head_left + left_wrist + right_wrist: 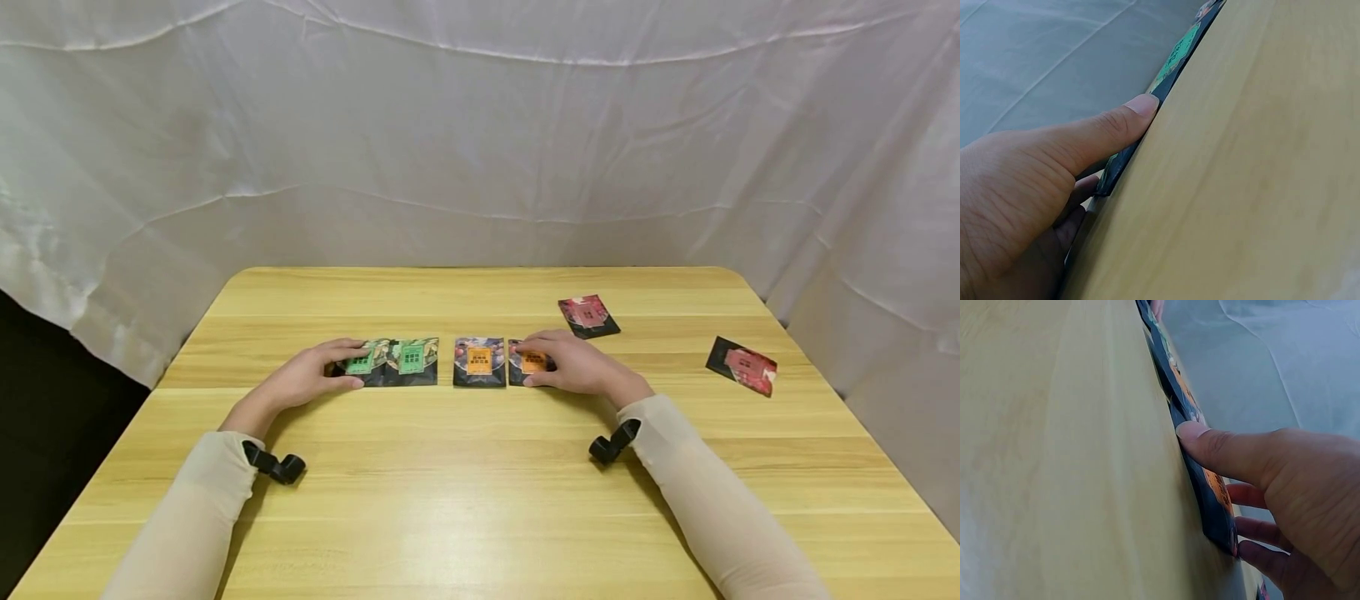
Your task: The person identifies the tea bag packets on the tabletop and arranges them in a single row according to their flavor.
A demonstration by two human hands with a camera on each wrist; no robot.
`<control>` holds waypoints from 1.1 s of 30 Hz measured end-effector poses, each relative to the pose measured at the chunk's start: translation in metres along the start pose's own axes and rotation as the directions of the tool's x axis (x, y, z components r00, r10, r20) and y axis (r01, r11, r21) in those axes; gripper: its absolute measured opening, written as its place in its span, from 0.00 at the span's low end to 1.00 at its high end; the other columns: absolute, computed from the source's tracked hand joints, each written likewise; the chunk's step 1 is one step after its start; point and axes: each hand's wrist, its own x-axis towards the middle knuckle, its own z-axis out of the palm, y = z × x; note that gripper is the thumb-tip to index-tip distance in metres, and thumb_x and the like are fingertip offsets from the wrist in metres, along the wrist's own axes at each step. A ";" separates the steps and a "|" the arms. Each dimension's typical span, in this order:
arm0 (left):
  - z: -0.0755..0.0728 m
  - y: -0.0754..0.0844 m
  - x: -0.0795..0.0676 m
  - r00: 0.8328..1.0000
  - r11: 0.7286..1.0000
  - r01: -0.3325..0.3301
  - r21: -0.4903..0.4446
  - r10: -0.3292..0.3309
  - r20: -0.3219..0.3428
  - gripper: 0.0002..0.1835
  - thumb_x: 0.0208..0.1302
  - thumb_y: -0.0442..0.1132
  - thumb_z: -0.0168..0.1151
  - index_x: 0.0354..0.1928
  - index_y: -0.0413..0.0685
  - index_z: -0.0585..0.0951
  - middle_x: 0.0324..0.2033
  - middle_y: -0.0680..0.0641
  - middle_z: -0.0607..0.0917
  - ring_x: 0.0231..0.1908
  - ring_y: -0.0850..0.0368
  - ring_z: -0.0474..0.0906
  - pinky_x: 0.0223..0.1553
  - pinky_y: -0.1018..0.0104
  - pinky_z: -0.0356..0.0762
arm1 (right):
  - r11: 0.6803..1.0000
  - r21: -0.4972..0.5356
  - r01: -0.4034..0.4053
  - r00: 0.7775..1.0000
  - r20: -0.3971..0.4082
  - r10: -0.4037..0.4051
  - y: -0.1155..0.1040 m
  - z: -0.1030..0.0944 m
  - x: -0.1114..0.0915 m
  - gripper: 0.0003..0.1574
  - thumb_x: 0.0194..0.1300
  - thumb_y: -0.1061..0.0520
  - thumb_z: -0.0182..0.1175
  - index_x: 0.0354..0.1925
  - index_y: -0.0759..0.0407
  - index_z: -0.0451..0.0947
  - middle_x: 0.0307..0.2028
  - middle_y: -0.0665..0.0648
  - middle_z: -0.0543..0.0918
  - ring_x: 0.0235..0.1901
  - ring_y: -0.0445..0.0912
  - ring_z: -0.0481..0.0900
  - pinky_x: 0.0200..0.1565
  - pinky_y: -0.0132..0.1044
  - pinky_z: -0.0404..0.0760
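Two green-labelled black sachets (415, 360) lie side by side at the left of a row on the table. My left hand (306, 373) holds the outer green sachet (1124, 164), its thumb at the near edge and its fingers around the left and far sides. To the right lies an orange-labelled sachet (480, 362), a gap away from the green pair. My right hand (573, 363) is on a second orange-labelled sachet (1213, 500), thumb on the near edge and fingertips along the outer end. Part of that sachet is hidden under the hand.
Two red-labelled sachets lie apart on the right: one (589, 316) behind my right hand, another (742, 366) near the table's right edge. The wooden table (420, 483) ends at a pale curtain (480, 142) at the back. Each wrist carries a black camera mount (276, 463).
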 end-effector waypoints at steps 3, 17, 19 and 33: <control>0.001 0.000 0.000 1.000 1.000 -0.012 0.005 0.012 -0.009 0.33 0.55 0.57 0.58 0.62 0.56 0.67 0.63 0.46 0.60 0.63 0.44 0.53 0.58 0.44 0.53 | 1.000 0.000 0.004 1.000 0.001 -0.004 -0.001 0.000 0.000 0.36 0.56 0.35 0.54 0.62 0.43 0.64 0.60 0.50 0.64 0.60 0.49 0.58 0.58 0.50 0.59; 0.002 -0.001 -0.001 1.000 1.000 0.004 -0.005 -0.004 -0.010 0.32 0.55 0.58 0.58 0.62 0.59 0.67 0.64 0.49 0.60 0.63 0.47 0.52 0.58 0.45 0.54 | 1.000 -0.003 0.014 1.000 -0.005 -0.014 -0.002 0.002 -0.001 0.36 0.56 0.35 0.55 0.61 0.43 0.64 0.60 0.47 0.65 0.60 0.47 0.58 0.59 0.47 0.58; 0.002 -0.001 -0.001 1.000 1.000 0.003 -0.003 -0.003 -0.010 0.32 0.55 0.58 0.58 0.62 0.59 0.67 0.64 0.49 0.60 0.63 0.47 0.52 0.58 0.45 0.54 | 1.000 -0.003 0.013 1.000 -0.007 -0.013 -0.002 0.003 -0.001 0.36 0.56 0.35 0.54 0.61 0.43 0.64 0.60 0.47 0.65 0.60 0.47 0.58 0.59 0.47 0.58; 0.001 -0.001 0.000 1.000 1.000 0.001 0.004 -0.001 -0.016 0.33 0.54 0.59 0.57 0.62 0.59 0.67 0.64 0.49 0.60 0.63 0.46 0.52 0.58 0.45 0.52 | 1.000 -0.005 0.030 0.999 -0.019 -0.030 -0.003 0.002 0.001 0.36 0.56 0.35 0.54 0.61 0.44 0.65 0.59 0.48 0.66 0.60 0.48 0.59 0.59 0.47 0.58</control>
